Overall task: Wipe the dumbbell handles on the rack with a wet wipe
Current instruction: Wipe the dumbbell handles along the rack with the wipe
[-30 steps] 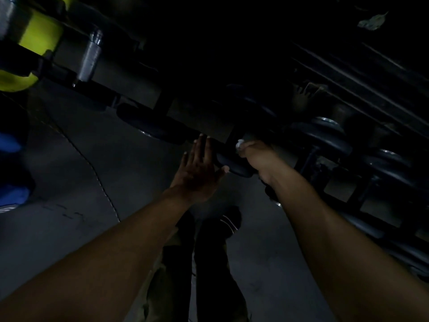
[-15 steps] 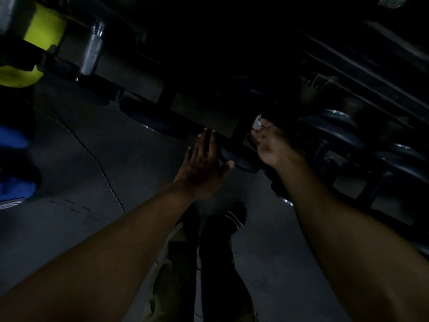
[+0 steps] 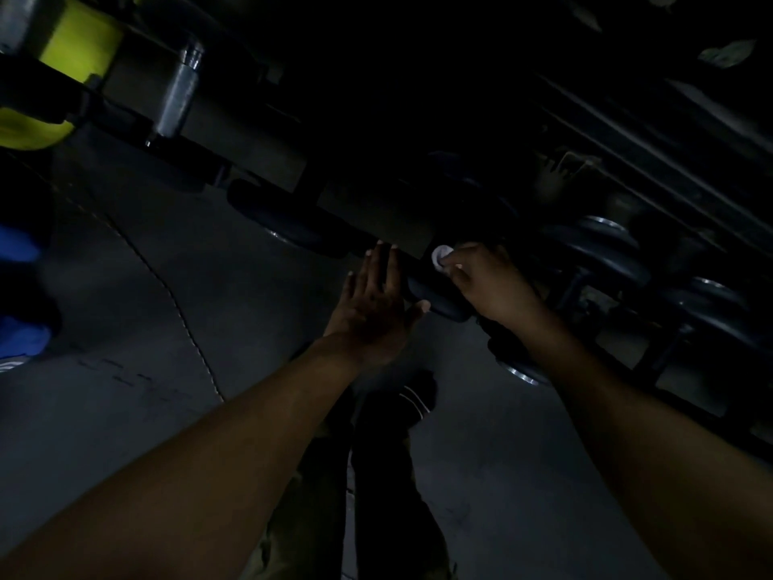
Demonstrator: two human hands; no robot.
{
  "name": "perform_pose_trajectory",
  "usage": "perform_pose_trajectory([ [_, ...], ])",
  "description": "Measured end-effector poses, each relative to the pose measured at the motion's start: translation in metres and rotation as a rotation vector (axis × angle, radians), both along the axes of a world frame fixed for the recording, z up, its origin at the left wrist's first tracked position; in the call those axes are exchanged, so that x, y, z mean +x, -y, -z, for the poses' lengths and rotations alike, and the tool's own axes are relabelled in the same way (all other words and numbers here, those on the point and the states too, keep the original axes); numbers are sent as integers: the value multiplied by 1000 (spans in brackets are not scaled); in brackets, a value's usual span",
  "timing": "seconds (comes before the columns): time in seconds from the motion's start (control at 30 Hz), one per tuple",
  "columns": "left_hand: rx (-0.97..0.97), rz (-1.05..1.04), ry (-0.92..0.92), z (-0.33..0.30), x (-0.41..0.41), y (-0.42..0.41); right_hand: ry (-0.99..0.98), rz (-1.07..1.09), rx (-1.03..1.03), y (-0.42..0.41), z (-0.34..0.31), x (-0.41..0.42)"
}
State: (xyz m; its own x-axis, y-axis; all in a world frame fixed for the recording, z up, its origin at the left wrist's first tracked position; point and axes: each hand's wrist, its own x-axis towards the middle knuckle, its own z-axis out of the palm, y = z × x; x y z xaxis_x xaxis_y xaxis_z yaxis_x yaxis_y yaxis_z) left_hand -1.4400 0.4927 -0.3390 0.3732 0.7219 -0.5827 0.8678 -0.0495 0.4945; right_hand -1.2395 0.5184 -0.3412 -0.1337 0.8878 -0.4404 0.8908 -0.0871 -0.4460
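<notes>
Here, both bare arms reach up from the bottom of the frame toward the dark dumbbell rack [image 3: 368,219] that runs diagonally from the upper left to the right edge.

The left hand [image 3: 372,311], at the centre, is spread flat with its fingers straight and close together. Its fingertips lie against the lower edge of the rack beam, and its thumb touches the black head of a dumbbell [image 3: 439,301] just to its right. It holds nothing.

The right hand [image 3: 487,282], just right of centre, has its fingers curled around a small white wet wipe [image 3: 440,258], which bulges out at the fingertips. The wipe sits at the dark spot where that dumbbell's handle should be; the handle itself is too dark to make out, so contact cannot be confirmed.

Counting what shows: two hands and one wipe. To the right of the right hand, about three more black dumbbell heads [image 3: 602,249] with pale metal end caps stand on the rack, though shadow hides their exact number. One black plate [image 3: 288,221] hangs under the beam left of centre. One yellow weight [image 3: 79,39] sits in the upper left corner beside a grey metal post [image 3: 180,94]. Something blue [image 3: 19,286] shows at the left edge. Below the hands, the person's dark shoe [image 3: 414,395] stands on the grey floor [image 3: 125,328].
</notes>
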Motion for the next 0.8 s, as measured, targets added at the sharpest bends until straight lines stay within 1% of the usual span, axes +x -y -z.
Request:
perform_pose_trajectory([
  [0.03, -4, 2, 4, 0, 0, 0, 53, -53, 60, -1, 0, 0],
  [0.13, -20, 12, 20, 1, -2, -1, 118, -99, 136, -2, 3, 5],
  [0.17, -26, 14, 26, 2, -3, -2, 168, -121, 167, -4, 0, 5],
  [0.23, -34, 14, 33, 2, -4, -1, 328, -209, 196, -10, -7, 4],
  [0.3, -37, 15, 30, 2, -4, -1, 463, -286, 143, -19, -14, 1],
  [0.47, -57, 25, 44, 4, -5, -3, 628, -443, -20, -43, -21, -11],
  [0.57, -38, 32, 41, 5, -6, -4, 636, -511, -132, -55, -17, -15],
  [0.7, -38, 33, 51, 5, -7, -4, 570, -604, -368, -64, -12, -36],
  [0.8, -47, 29, 63, 6, -9, -4, 478, -647, -438, -64, -16, -45],
])
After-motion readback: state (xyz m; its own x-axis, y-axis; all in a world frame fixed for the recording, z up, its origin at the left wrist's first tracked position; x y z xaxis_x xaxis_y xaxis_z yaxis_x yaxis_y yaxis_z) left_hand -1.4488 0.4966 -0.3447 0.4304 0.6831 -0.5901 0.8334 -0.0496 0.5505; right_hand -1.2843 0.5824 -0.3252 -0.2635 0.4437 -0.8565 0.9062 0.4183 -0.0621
